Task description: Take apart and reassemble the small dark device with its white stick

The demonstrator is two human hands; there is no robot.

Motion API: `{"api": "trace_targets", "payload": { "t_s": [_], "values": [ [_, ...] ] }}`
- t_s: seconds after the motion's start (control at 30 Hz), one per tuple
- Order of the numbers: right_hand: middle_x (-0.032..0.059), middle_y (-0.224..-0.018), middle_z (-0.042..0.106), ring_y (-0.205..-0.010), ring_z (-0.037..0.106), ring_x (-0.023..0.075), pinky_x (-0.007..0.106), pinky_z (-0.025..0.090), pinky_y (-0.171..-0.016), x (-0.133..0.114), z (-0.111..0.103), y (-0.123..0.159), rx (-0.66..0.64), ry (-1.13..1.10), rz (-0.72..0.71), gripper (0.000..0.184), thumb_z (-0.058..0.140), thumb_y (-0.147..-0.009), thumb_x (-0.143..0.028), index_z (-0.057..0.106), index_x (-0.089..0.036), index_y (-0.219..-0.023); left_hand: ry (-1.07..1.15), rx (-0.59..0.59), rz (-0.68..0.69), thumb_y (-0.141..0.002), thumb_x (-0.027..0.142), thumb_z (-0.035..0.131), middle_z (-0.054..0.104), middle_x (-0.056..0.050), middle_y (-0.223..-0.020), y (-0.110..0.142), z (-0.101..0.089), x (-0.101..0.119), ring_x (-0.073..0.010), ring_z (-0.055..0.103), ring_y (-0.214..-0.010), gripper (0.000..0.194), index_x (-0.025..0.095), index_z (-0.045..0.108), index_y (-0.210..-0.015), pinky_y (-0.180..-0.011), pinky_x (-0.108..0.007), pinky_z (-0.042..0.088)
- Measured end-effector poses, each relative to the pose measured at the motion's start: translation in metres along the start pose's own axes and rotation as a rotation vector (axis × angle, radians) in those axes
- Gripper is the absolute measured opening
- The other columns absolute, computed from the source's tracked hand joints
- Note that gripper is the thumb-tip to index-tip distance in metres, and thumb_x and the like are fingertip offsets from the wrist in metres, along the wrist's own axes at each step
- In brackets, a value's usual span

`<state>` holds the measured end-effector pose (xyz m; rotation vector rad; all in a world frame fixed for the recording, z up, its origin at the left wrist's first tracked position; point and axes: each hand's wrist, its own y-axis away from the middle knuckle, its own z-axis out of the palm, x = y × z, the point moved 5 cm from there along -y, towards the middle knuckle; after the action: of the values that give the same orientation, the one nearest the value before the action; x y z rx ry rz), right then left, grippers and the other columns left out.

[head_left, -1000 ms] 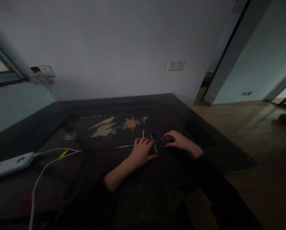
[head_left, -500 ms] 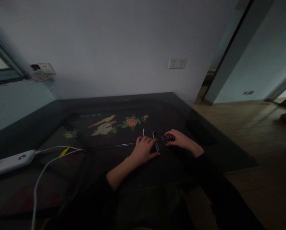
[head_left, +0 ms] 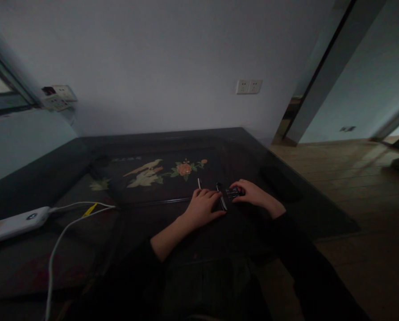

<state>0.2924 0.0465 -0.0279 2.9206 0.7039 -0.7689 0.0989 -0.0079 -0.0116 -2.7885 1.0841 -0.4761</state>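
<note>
My left hand [head_left: 202, 208] is wrapped over a dark thing with pale, shiny edges [head_left: 223, 203] lying on the dark table. Most of it is hidden beneath the palm and fingers, so its kind does not show. Just to the right, my right hand [head_left: 253, 194] pinches a small black piece with light, shiny markings [head_left: 233, 193] between thumb and fingers. This piece is right up against the edged thing; whether they touch cannot be made out in the dim light.
The dark table [head_left: 159, 236] bears a bird-and-flower picture [head_left: 183, 169]. A white power strip [head_left: 17, 225] lies at the left, with a white cable [head_left: 57, 243] carrying a yellow tag [head_left: 90, 209]. A dark flat rectangle [head_left: 280, 183] lies right of my hands. A wall rises behind.
My left hand and the edged thing under it have shifted slightly right, narrowing the gap to the small black piece. My right hand has hardly moved.
</note>
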Motion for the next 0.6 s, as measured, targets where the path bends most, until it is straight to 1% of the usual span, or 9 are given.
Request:
{"api": "trace_targets", "payload": {
  "t_s": [0.1,0.17,0.23,0.33,0.4,0.5,0.6],
  "values": [
    [0.0051,-0.09,0.057,-0.082,0.054,0.0198,0.031,0.042,-0.073,0.001,0.0,0.0,-0.009,-0.013,0.002,0.04,0.078,-0.068,-0.029,0.065,-0.019,-0.104,-0.018,0.042,-0.017,-0.085,0.052,0.055,0.058,-0.007,-0.128,0.0,-0.008,-0.003,-0.0256,0.048,-0.12,0.051,0.024,0.05,-0.127,-0.103,-0.044,0.029],
    [0.005,-0.091,0.057,-0.082,0.054,0.0197,0.03,0.042,-0.073,0.001,0.0,0.001,-0.015,-0.024,0.005,0.04,0.078,-0.068,-0.03,0.065,-0.019,-0.104,-0.052,0.07,-0.078,-0.088,0.049,0.051,0.061,-0.007,-0.123,-0.001,-0.016,-0.009,-0.025,0.051,-0.115,0.043,0.023,0.053,-0.122,-0.097,-0.04,0.035],
    [0.005,-0.09,0.057,-0.082,0.054,0.0197,0.03,0.042,-0.073,0.003,-0.001,0.001,-0.019,-0.025,0.016,0.04,0.078,-0.068,-0.031,0.064,-0.019,-0.103,-0.107,0.08,-0.175,-0.092,0.043,0.046,0.064,-0.008,-0.112,0.0,-0.022,-0.019,-0.0248,0.057,-0.106,0.032,0.02,0.058,-0.11,-0.088,-0.038,0.04],
    [0.0046,-0.089,0.056,-0.082,0.054,0.0199,0.031,0.042,-0.073,0.003,-0.002,0.002,-0.025,-0.024,0.031,0.039,0.078,-0.067,-0.031,0.065,-0.02,-0.102,-0.112,0.002,-0.307,-0.092,0.037,0.044,0.069,-0.007,-0.091,0.001,-0.021,-0.032,-0.0222,0.065,-0.085,0.024,0.019,0.056,-0.102,-0.079,-0.034,0.043],
    [0.0042,-0.088,0.056,-0.081,0.054,0.0197,0.031,0.042,-0.073,0.003,-0.002,0.002,-0.029,-0.026,0.035,0.038,0.078,-0.067,-0.03,0.065,-0.02,-0.101,-0.071,-0.057,-0.349,-0.091,0.036,0.046,0.07,-0.005,-0.084,0.002,-0.017,-0.037,-0.0208,0.066,-0.078,0.022,0.02,0.055,-0.103,-0.073,-0.031,0.044],
    [0.0036,-0.086,0.055,-0.08,0.053,0.0194,0.03,0.041,-0.072,0.002,-0.003,0.002,-0.033,-0.035,0.034,0.038,0.078,-0.067,-0.028,0.065,-0.019,-0.101,0.001,-0.082,-0.317,-0.089,0.033,0.049,0.07,-0.003,-0.083,0.001,-0.009,-0.036,-0.0187,0.066,-0.075,0.02,0.022,0.056,-0.104,-0.069,-0.028,0.044],
    [0.0035,-0.085,0.054,-0.079,0.052,0.0189,0.03,0.041,-0.071,0.002,-0.002,0.002,-0.039,-0.043,0.035,0.039,0.078,-0.067,-0.027,0.064,-0.018,-0.103,0.044,-0.053,-0.237,-0.089,0.029,0.048,0.07,-0.002,-0.082,-0.003,-0.002,-0.032,-0.017,0.066,-0.075,0.017,0.023,0.059,-0.101,-0.07,-0.027,0.043]
  ]
}}
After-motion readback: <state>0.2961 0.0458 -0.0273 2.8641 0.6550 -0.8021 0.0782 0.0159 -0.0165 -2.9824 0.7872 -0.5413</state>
